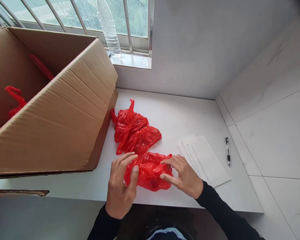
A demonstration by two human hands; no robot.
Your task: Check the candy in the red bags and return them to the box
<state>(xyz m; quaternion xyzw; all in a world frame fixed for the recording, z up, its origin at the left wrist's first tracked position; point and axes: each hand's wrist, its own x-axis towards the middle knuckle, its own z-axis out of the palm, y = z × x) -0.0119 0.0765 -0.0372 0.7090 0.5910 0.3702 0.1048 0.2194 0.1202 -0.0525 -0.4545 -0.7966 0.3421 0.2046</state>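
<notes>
Beneath a barred window (137, 20), a white desk (190, 113) meets a grey wall (185, 53). One crumpled red bag (153, 180) lies on it between the left hand (121, 186) and the right hand (183, 173), its contents hidden. The left hand's fingers and thumb stand wide apart at the bag's left end; the right hand's thumb and forefinger are parted over its right end. Neither shows a firm hold, and whether the fingertips touch the plastic I cannot tell. Just beyond the left hand sits a red bundle (131, 128), close against the bag; to that hand's left stands a cardboard box (67, 113), while papers (208, 163) and a pen (227, 151) lie to the right hand's right. Light, even pressure from both sides seems the best way to handle the bag: gather loose folds with the fingertips, since thin plastic probably tears if yanked, and avoid dragging the right sleeve (222, 208) over the papers.
</notes>
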